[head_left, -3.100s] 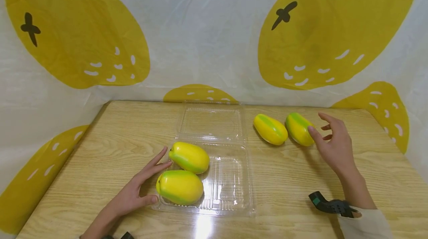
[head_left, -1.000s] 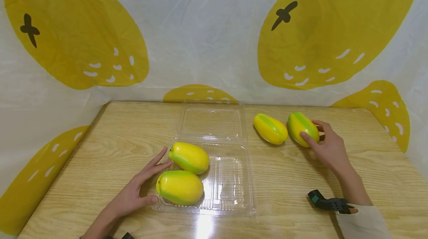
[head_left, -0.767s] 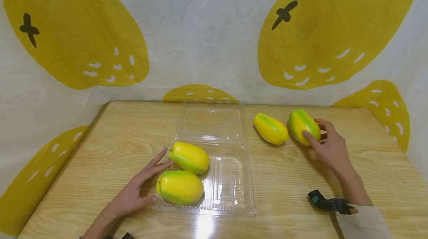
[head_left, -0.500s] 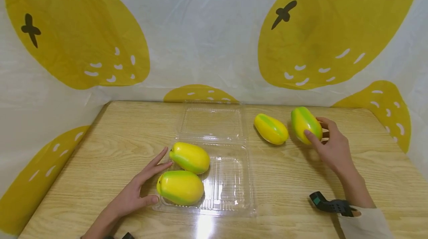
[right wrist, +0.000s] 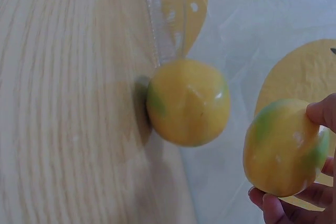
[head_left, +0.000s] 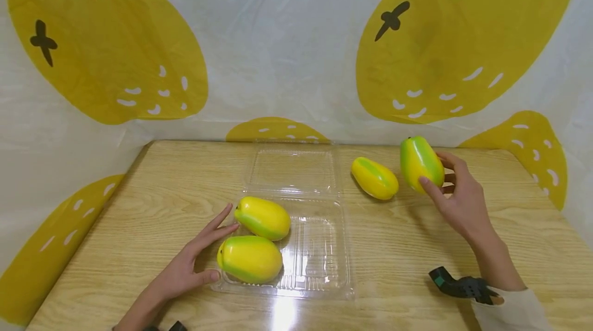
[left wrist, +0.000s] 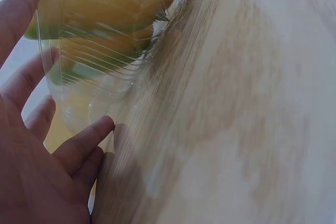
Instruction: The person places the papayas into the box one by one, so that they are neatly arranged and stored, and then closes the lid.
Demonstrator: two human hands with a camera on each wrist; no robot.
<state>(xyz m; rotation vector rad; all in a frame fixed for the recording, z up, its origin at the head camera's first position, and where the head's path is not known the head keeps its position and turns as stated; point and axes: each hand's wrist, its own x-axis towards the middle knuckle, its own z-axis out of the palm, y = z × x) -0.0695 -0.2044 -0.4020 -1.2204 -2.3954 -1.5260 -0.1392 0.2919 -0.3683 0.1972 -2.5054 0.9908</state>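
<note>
Fingers and thumb of the right hand point(head_left: 456, 194) curl round a yellow-green mango point(head_left: 420, 162), which sits at the fingertips, tilted with its green end up and lifted clear of the bench point(head_left: 407, 248). In the right wrist view the same mango point(right wrist: 283, 148) is pinched between the thumb above and the fingers below. A second mango point(head_left: 374, 178) lies on the bench just to the left of the held one, apart from it and from the hand.

The left hand point(head_left: 187, 264) lies flat with straight, spread fingers against the left edge of a clear plastic clamshell tray point(head_left: 319, 264); its fingertips touch the tray wall, seen close in the left wrist view point(left wrist: 79, 145). Two more mangoes rest inside the tray's left half, the rear mango point(head_left: 262, 218) just behind the front mango point(head_left: 250, 259). The tray's lid point(head_left: 293, 169) lies open and flat behind it. A white backdrop with yellow fruit prints point(head_left: 287, 53) stands round the bench.
</note>
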